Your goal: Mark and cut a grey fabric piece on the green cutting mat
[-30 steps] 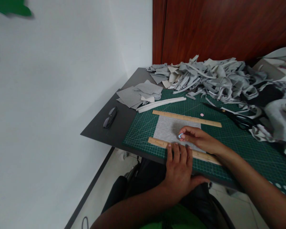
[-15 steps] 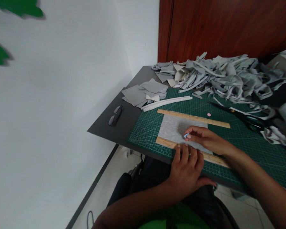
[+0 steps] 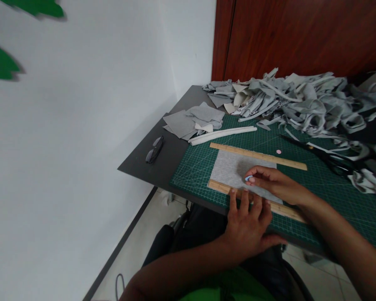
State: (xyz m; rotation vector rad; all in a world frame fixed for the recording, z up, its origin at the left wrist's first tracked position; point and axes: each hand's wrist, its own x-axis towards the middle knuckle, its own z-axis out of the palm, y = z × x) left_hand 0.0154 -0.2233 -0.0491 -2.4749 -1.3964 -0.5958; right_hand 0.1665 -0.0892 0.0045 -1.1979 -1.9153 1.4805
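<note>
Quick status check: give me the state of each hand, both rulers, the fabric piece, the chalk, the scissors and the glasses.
left hand: flat, fingertips pressing the near ruler
right hand: pinching the blue chalk
blue chalk: tip on the fabric
grey fabric piece: flat, between the rulers
near ruler: flat, pinned by fingers
far ruler: flat, untouched
scissors: lying untouched; open or closed unclear
glasses: folded, on the table
pink chalk: lying loose

Blue chalk [image 3: 247, 178] on grey fabric [image 3: 233, 169]; ruler [image 3: 221, 187] alongside
</note>
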